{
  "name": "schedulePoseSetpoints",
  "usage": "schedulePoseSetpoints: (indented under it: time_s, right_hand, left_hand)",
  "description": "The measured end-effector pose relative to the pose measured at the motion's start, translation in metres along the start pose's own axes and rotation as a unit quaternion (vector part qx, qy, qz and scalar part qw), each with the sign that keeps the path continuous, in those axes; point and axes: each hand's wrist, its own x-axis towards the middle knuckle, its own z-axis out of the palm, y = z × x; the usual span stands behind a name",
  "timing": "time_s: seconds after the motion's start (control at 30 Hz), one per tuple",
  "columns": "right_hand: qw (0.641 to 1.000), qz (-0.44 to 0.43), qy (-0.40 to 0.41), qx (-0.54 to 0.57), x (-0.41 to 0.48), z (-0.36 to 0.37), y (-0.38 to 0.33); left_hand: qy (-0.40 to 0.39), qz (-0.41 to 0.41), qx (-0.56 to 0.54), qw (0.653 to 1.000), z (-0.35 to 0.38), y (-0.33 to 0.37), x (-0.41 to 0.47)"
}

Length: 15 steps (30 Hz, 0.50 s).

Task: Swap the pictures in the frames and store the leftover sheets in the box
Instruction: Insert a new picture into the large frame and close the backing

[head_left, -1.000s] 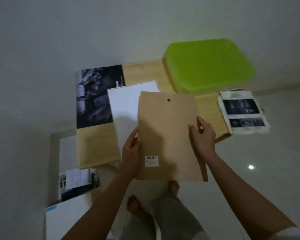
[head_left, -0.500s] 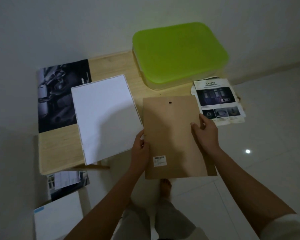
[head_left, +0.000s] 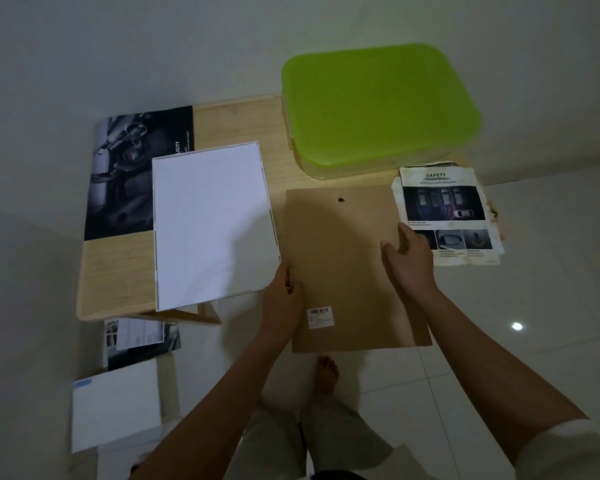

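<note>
A brown backing board (head_left: 343,258) with a small hole and a barcode sticker is held flat over the wooden table's (head_left: 118,271) front right. My left hand (head_left: 283,299) grips its left edge and my right hand (head_left: 407,258) holds its right edge with the fingers on top. A white sheet (head_left: 212,223) lies face down at the table's middle. Under its left side lies a dark printed picture (head_left: 129,171). A worn "SAFETY" picture sheet (head_left: 447,209) lies at the table's right end. The green-lidded box (head_left: 378,105) stands closed at the back right.
On the floor at the lower left lie a dark printed sheet (head_left: 139,344) and a white sheet (head_left: 115,407). A wall runs behind the table. My bare foot (head_left: 326,374) stands on the white tiled floor below the board.
The brown board has moved right, off the white sheet, and down toward the table. The white sheet now lies fully uncovered. Both hands keep their hold.
</note>
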Motion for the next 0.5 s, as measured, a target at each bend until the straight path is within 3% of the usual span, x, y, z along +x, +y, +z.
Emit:
schedulePoseSetpoints:
  time_s: [0.2,0.5]
  right_hand:
    - [0.999,-0.033,-0.028,-0.024,0.001,0.01,-0.003]
    - [0.996,-0.051,-0.046,-0.06,0.009,0.008,-0.001]
  left_hand:
    - [0.04,-0.004,0.034,0.999,-0.004,-0.01,-0.004]
    - [0.025,-0.005,0.048,0.999,0.018,-0.009,-0.013]
